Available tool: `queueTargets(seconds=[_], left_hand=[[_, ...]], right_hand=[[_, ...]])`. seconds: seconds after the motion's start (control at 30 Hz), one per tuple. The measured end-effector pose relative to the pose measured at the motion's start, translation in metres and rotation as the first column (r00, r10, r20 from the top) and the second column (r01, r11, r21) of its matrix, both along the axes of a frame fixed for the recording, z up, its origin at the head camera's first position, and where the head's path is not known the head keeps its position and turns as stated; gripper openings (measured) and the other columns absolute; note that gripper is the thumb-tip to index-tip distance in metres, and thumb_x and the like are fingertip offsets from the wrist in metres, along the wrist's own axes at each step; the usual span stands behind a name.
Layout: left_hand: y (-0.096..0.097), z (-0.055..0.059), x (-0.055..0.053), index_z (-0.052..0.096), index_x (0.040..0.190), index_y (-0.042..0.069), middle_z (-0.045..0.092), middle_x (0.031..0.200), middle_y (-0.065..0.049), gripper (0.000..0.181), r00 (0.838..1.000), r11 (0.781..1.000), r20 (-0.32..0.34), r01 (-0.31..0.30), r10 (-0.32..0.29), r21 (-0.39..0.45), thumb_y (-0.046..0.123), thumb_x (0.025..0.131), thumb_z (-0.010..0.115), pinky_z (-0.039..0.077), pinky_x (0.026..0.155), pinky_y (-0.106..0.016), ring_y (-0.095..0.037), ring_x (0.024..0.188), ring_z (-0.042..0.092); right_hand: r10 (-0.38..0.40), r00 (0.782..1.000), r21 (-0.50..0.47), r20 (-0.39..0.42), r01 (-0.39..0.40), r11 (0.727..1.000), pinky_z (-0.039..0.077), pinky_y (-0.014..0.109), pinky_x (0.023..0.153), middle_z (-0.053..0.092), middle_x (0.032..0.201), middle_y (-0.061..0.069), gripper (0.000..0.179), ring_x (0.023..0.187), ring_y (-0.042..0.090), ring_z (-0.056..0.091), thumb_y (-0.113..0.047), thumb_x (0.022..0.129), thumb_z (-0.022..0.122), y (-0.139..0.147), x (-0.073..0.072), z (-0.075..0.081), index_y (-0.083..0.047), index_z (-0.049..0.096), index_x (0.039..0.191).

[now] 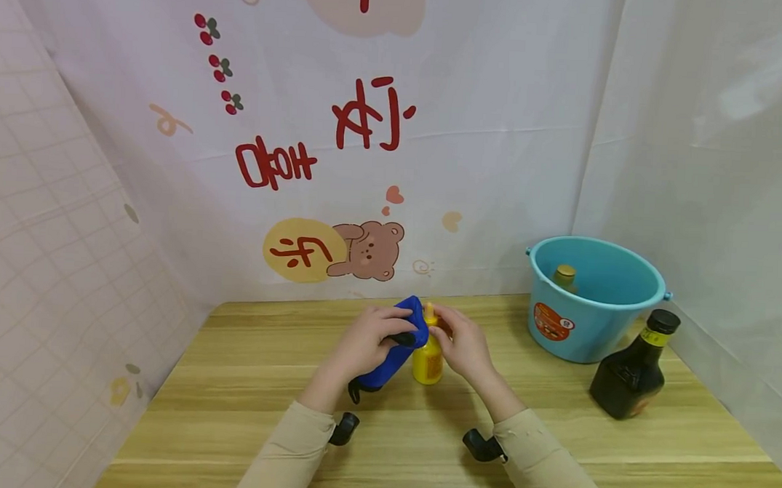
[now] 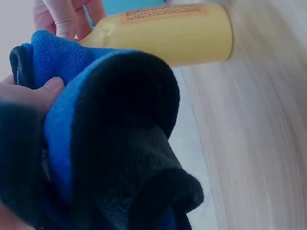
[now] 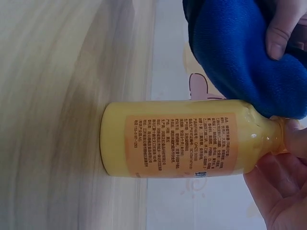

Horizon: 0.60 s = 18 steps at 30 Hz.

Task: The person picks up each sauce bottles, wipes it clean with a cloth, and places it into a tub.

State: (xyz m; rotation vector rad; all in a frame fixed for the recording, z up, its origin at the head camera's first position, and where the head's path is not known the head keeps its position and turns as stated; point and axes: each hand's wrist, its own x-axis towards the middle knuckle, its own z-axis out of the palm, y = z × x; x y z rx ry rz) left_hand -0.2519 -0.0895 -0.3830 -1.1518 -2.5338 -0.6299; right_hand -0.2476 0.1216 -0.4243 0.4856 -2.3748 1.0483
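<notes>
My left hand [image 1: 376,335] grips a blue cloth with black edging [image 1: 386,365], bunched so that part of it hangs down toward the table. The cloth touches the upper side of a yellow bottle [image 1: 428,363], which stands upright on the wooden table. At the bottle's neck, my right hand [image 1: 462,342] holds it between thumb and fingers. An orange printed label [image 3: 182,143] covers one side of the bottle in the right wrist view. The left wrist view shows the cloth's dark underside [image 2: 134,158] close up.
A light blue bucket [image 1: 578,318] stands at the back right, with a gold-capped bottle [image 1: 565,275] inside. Before it stands a dark sauce bottle [image 1: 627,378] with a black cap. A printed white curtain [image 1: 486,168] hangs behind the wooden table [image 1: 267,370].
</notes>
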Motion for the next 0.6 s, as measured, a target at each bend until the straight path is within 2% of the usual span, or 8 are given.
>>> queueTargets(seconds=[0.27, 0.6], left_hand=[[0.0004, -0.0090, -0.0015, 0.076, 0.113, 0.020, 0.063, 0.133, -0.002, 0.034, 0.999, 0.998, 0.035, -0.011, 0.013, -0.062, -0.003, 0.089, 0.069, 0.045, 0.102, -0.046, -0.030, 0.121, 0.054], [-0.0003, -0.0078, 0.0016, 0.075, 0.114, 0.019, 0.062, 0.133, -0.003, 0.034, 0.999, 0.993, 0.048, -0.010, 0.016, -0.115, -0.004, 0.089, 0.068, 0.044, 0.103, -0.046, -0.029, 0.120, 0.055]], right_hand=[[0.020, 1.000, -0.015, -0.001, -0.020, 1.000, 0.057, 0.039, 0.081, 0.067, 0.119, 0.013, 0.034, 0.099, 0.028, 0.069, -0.004, 0.091, 0.069, -0.0003, -0.0009, -0.0007, -0.005, 0.066, 0.125], [0.023, 1.000, -0.022, -0.006, -0.023, 1.000, 0.057, 0.040, 0.080, 0.067, 0.117, 0.013, 0.034, 0.097, 0.028, 0.069, -0.003, 0.090, 0.070, 0.0000, -0.0014, -0.0017, -0.005, 0.067, 0.124]])
